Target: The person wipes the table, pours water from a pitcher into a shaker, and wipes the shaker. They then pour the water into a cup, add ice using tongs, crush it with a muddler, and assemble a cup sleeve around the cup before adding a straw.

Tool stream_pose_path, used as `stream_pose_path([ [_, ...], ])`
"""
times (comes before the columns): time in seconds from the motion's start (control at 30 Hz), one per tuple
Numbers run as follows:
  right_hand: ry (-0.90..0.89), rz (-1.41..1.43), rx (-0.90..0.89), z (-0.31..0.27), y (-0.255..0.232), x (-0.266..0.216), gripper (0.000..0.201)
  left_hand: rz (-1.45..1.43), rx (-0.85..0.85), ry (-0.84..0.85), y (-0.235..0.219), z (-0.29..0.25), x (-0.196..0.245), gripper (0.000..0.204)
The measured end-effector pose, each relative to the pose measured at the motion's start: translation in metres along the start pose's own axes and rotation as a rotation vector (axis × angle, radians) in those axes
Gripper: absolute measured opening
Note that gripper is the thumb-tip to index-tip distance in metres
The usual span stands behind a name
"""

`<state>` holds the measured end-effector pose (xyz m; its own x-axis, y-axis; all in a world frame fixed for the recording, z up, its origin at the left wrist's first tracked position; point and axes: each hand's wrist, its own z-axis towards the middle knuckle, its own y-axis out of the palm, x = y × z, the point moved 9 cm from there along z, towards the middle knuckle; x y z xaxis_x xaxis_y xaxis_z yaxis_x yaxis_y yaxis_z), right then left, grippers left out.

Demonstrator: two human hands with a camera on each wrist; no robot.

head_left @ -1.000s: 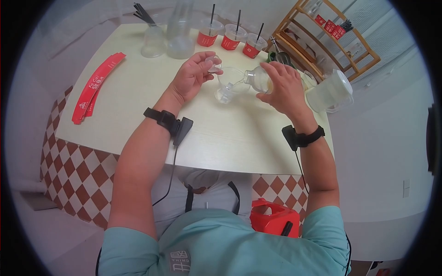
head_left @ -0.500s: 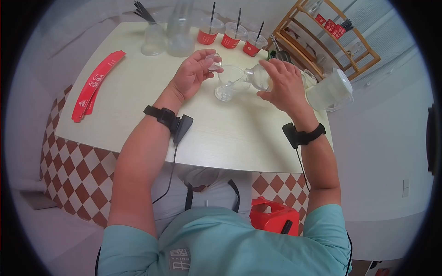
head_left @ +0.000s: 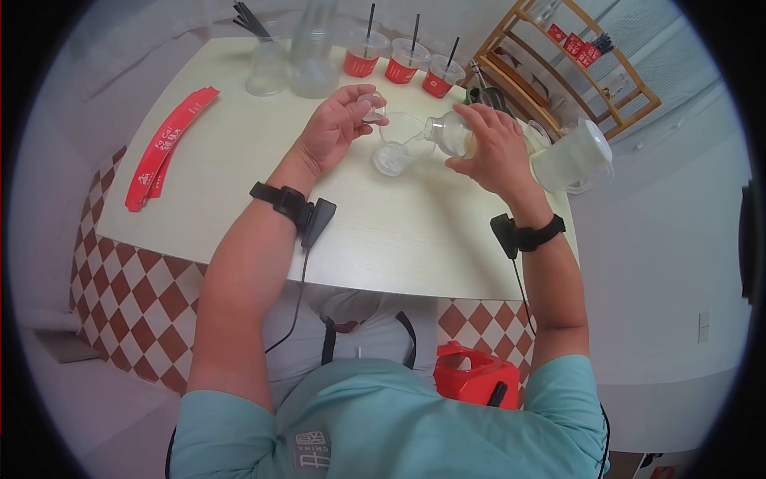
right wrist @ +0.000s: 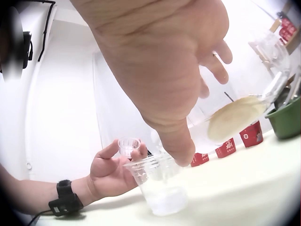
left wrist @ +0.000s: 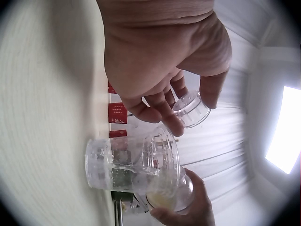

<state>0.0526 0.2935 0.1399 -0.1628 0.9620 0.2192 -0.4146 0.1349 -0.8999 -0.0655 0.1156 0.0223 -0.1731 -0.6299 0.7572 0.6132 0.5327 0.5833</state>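
Observation:
My right hand grips a clear bottle tipped on its side, its mouth pointing left. A thin stream of clear liquid runs from it into a clear plastic cup standing upright on the table. Liquid covers the bottom of that cup in the right wrist view. On the cup's left, my left hand pinches a small clear cap between thumb and fingers, above the table. A little pale yellowish matter shows inside the bottle toward its base.
Three cups with red sleeves and black straws line the back. A tall stack of clear cups and a straw holder stand left of them. Red paper sleeves lie at left. A pitcher and green bowl are at right.
Liquid keeps flowing from the bottle, and the bottom of the cup looks fuller and more churned than before. Both hands stay nearly where they were.

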Motion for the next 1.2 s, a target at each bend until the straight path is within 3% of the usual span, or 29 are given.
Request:
stream_pose_path([
  [0.13,0.116,0.229,-0.099,-0.003,0.019,0.021,0.088,-0.009,-0.007,0.005,0.0,0.0,0.0,0.04],
  [0.37,0.208,0.655,-0.019,-0.018,0.05,0.046,0.094,-0.018,-0.02,0.006,-0.001,0.001,0.0,0.039],
  [0.47,0.349,0.883,0.041,-0.029,0.064,0.06,0.095,-0.027,-0.023,0.005,-0.002,0.002,-0.001,0.039],
  [0.53,0.429,1.091,0.221,-0.04,0.07,0.075,0.093,-0.042,-0.052,0.013,-0.001,0.003,-0.002,0.039],
  [0.73,0.5,1.478,0.36,-0.055,0.092,0.085,0.086,-0.049,-0.081,0.039,-0.003,0.004,-0.003,0.039],
  [1.0,0.423,1.535,0.391,-0.058,0.097,0.075,0.092,0.046,-0.084,0.125,0.022,0.003,0.02,0.039],
  [1.07,0.403,1.516,0.373,-0.058,0.1,0.076,0.092,0.282,-0.017,0.132,0.033,0.004,0.023,0.04],
  [1.2,0.412,1.516,0.382,-0.059,0.101,0.077,0.093,0.61,-0.061,0.142,0.106,0.015,0.021,0.042],
])
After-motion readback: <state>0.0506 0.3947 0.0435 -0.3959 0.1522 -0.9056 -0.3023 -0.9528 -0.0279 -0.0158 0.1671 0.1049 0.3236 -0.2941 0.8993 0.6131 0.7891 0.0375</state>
